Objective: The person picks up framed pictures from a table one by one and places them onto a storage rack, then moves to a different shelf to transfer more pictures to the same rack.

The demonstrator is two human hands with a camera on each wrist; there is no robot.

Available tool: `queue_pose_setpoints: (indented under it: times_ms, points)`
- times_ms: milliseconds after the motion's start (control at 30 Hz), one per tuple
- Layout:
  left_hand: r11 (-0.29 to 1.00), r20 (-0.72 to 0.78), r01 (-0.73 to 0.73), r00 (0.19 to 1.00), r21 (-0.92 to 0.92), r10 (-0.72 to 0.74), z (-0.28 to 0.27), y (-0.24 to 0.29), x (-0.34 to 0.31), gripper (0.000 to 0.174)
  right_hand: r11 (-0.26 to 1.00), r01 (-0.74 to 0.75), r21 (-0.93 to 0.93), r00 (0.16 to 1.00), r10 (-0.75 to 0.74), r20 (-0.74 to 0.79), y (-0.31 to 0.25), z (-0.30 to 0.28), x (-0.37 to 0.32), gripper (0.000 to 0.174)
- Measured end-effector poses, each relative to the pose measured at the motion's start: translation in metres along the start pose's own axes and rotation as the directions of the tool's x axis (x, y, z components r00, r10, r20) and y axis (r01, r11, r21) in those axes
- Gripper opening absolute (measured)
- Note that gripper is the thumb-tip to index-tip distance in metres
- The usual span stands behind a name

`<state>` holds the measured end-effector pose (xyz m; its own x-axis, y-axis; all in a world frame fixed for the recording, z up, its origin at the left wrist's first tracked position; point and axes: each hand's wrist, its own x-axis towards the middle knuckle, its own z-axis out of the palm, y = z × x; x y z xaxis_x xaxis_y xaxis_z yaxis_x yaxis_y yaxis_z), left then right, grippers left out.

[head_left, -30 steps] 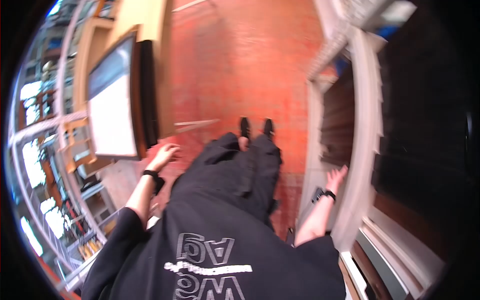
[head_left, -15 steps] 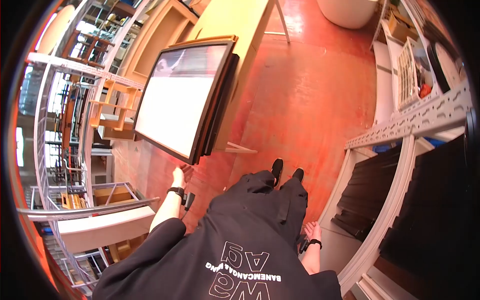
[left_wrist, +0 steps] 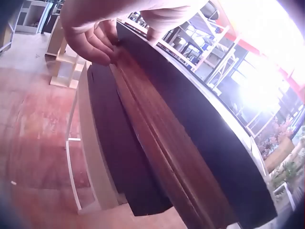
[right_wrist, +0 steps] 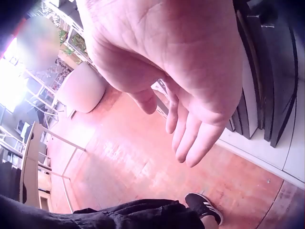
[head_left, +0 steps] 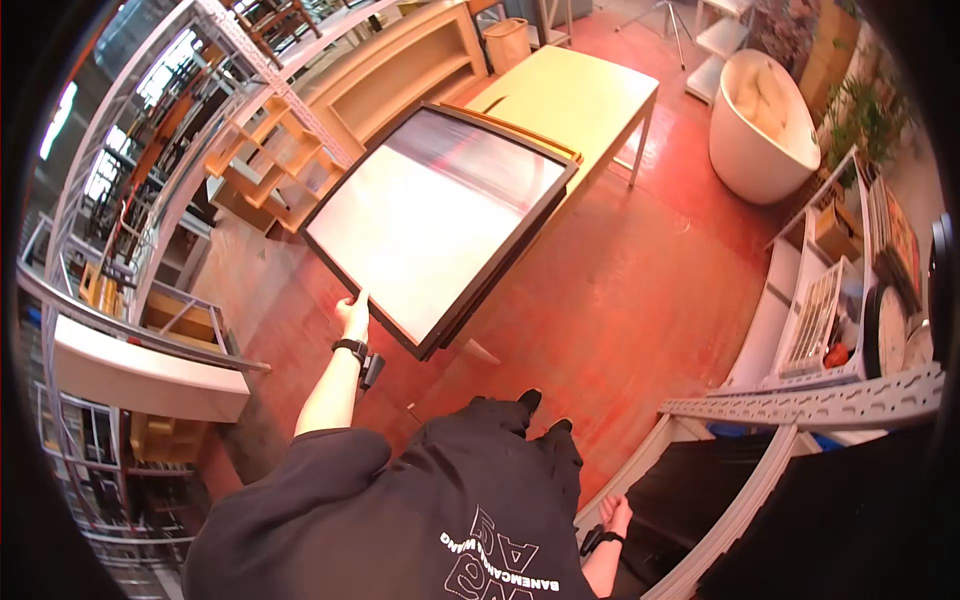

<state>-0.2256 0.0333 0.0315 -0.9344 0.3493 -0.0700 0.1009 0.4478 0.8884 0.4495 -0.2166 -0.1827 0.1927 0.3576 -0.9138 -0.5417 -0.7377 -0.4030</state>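
Observation:
A large black-framed glass panel leans at the near end of the table, its glossy face bright with reflected light. My left hand grips its near left edge, thumb over the front. From the left wrist view, that hand curls its fingers behind the black frame edge, at a reddish-brown wooden frame stacked behind. Another dark frame stands behind that one. My right hand hangs low beside the right-hand rack; in the right wrist view its fingers droop loosely, holding nothing.
A pale yellow table stands behind the frames. A white bathtub is at the back right. Metal shelving with dark panels runs along my right. A wooden cubby shelf and a white board stand left.
My left hand has gone from hanging loose near the panel to gripping its edge. The view has swung left toward the table, and the panel now tilts more toward me. The right hand stays low and loose.

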Motion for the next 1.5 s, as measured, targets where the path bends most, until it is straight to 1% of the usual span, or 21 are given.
queue_pose_setpoints:
  times_ms: [67, 100, 133, 200, 233, 300, 433, 500, 533, 567, 600, 633, 767, 800, 867, 933, 1033, 1133, 1233, 1433, 1500]
  points:
    - [0.981, -0.109, -0.1, 0.987, 0.165, 0.119, 0.002, 0.001, 0.002, 0.035, 1.0, -0.019, -0.007, 1.0, 0.019, -0.014, 0.012, -0.005, 0.004, 0.033]
    - [0.985, -0.122, -0.088, 0.987, 0.151, 0.107, -0.002, 0.011, -0.002, 0.035, 0.999, -0.052, 0.003, 0.998, 0.052, -0.032, 0.019, -0.004, 0.004, 0.031]
    - [0.953, -0.045, -0.099, 0.992, 0.285, 0.117, -0.007, 0.025, -0.007, 0.035, 0.996, -0.086, -0.036, 0.996, 0.086, 0.003, 0.028, -0.008, 0.009, 0.04]
    - [0.877, 0.053, -0.135, 0.991, 0.462, 0.124, -0.012, 0.038, -0.012, 0.035, 0.992, -0.117, -0.047, 0.993, 0.118, 0.016, 0.037, 0.0, -0.005, 0.033]
    - [0.882, 0.046, -0.127, 0.992, 0.453, 0.12, -0.013, 0.041, -0.014, 0.035, 0.988, -0.129, -0.084, 0.992, 0.13, 0.007, 0.041, 0.004, -0.009, 0.029]
    - [0.789, 0.033, -0.169, 0.982, 0.59, 0.185, -0.015, 0.049, -0.019, 0.038, 0.983, -0.155, -0.094, 0.988, 0.156, 0.003, 0.056, 0.004, -0.002, 0.028]
    - [0.783, 0.016, -0.142, 0.986, 0.605, 0.167, -0.019, 0.065, -0.028, 0.04, 0.962, -0.258, -0.087, 0.966, 0.258, -0.012, 0.075, 0.013, 0.004, 0.026]
    - [0.804, -0.007, -0.183, 0.974, 0.565, 0.226, -0.02, 0.061, -0.023, 0.038, 0.97, -0.222, -0.103, 0.972, 0.212, -0.096, 0.077, 0.014, 0.008, 0.027]
    - [0.845, -0.015, -0.226, 0.964, 0.485, 0.267, -0.02, 0.057, -0.017, 0.038, 0.969, -0.225, -0.099, 0.974, 0.222, -0.049, 0.081, 0.004, 0.018, 0.028]
    - [0.879, 0.047, -0.163, 0.986, 0.447, 0.16, -0.026, 0.069, -0.016, 0.035, 0.971, -0.222, -0.09, 0.974, 0.218, -0.053, 0.076, 0.009, 0.012, 0.028]
    - [0.982, 0.053, -0.113, 0.993, 0.149, 0.106, -0.025, 0.077, -0.019, 0.033, 0.978, -0.195, -0.067, 0.981, 0.194, -0.031, 0.072, 0.012, 0.007, 0.028]
    - [0.986, 0.076, -0.042, 0.996, -0.162, 0.055, -0.023, 0.082, -0.019, 0.031, 0.985, -0.168, -0.041, 0.986, 0.167, -0.01, 0.073, 0.009, 0.01, 0.028]
    - [0.98, 0.141, -0.011, 0.989, -0.198, 0.039, -0.034, 0.112, 0.0, 0.025, 0.978, -0.118, -0.175, 0.993, 0.113, -0.034, 0.027, 0.027, -0.025, 0.031]
    - [0.949, 0.149, -0.004, 0.987, -0.316, 0.054, -0.033, 0.123, -0.001, 0.025, 0.97, -0.102, -0.22, 0.995, 0.096, -0.038, 0.011, 0.037, -0.04, 0.032]
    - [0.833, 0.354, 0.166, 0.934, -0.528, 0.038, -0.035, 0.145, -0.004, 0.03, 0.963, -0.085, -0.256, 0.996, 0.077, -0.043, 0.005, 0.04, -0.043, 0.033]
    - [0.668, 0.511, 0.321, 0.853, -0.671, 0.104, -0.035, 0.181, -0.021, 0.037, 0.99, -0.113, -0.081, 0.992, 0.116, 0.04, 0.017, 0.024, -0.011, 0.034]
    - [0.683, 0.445, 0.244, 0.886, -0.688, 0.131, -0.025, 0.194, -0.016, 0.038, 0.997, -0.073, -0.015, 0.995, 0.074, 0.06, 0.02, 0.022, 0.0, 0.035]
    - [0.576, 0.494, 0.289, 0.837, -0.764, 0.236, -0.019, 0.206, -0.005, 0.038, 0.998, -0.065, -0.009, 0.996, 0.066, 0.057, 0.023, 0.025, -0.005, 0.035]
    - [0.595, 0.497, 0.271, 0.829, -0.757, 0.254, -0.017, 0.223, -0.012, 0.025, 0.997, -0.078, 0.026, 0.996, 0.077, 0.045, 0.033, 0.028, -0.01, 0.033]
    - [0.567, 0.557, 0.318, 0.768, -0.76, 0.316, -0.003, 0.249, -0.023, 0.022, 0.99, -0.14, -0.022, 0.99, 0.14, -0.002, 0.054, 0.024, -0.024, 0.03]
    - [0.577, 0.537, 0.28, 0.772, -0.768, 0.341, 0.001, 0.26, -0.036, 0.02, 0.988, -0.153, 0.014, 0.988, 0.153, -0.001, 0.059, 0.023, -0.031, 0.029]
